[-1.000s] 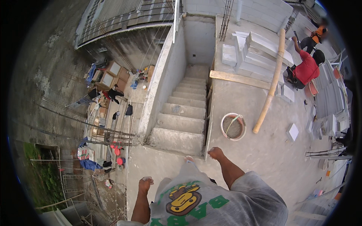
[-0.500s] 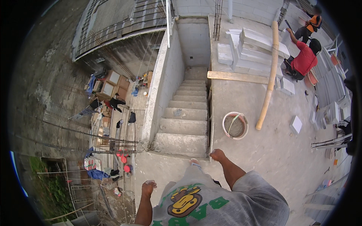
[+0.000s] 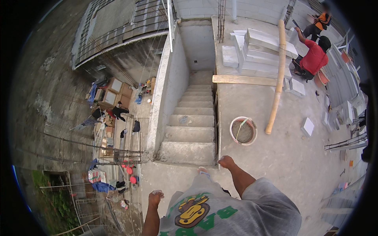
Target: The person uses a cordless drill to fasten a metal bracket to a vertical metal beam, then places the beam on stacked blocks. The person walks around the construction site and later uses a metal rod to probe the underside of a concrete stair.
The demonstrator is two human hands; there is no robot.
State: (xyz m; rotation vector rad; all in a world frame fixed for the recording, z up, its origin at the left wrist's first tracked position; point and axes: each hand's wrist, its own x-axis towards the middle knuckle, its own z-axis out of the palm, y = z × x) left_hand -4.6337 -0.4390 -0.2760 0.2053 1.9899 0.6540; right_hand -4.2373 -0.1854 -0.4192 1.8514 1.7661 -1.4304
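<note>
My left hand (image 3: 155,198) is closed at my left side, low over the concrete floor; its fingertips look whitish, and I cannot make out what is in them. My right hand (image 3: 226,162) is closed too, held in front of me beside the stairwell's near right corner. What its fingers hold, if anything, is hidden. Between the hands a sandalled foot (image 3: 202,170) rests near the top of the concrete stairs (image 3: 187,151), which run down and away. Right of the stairwell stands a round bucket (image 3: 255,135) with grey mortar inside, nearest my right hand.
A bamboo pole (image 3: 277,86) leans across stacked white blocks (image 3: 260,53), and a wooden plank (image 3: 244,80) lies before them. A person in red (image 3: 314,61) crouches at the far right; another (image 3: 322,23) is behind. Left of the stair wall (image 3: 158,102) is a drop to a cluttered lower yard.
The view has shifted slightly, so the stairs, bucket and blocks sit a little further left. My hands keep nearly the same pose, both still closed.
</note>
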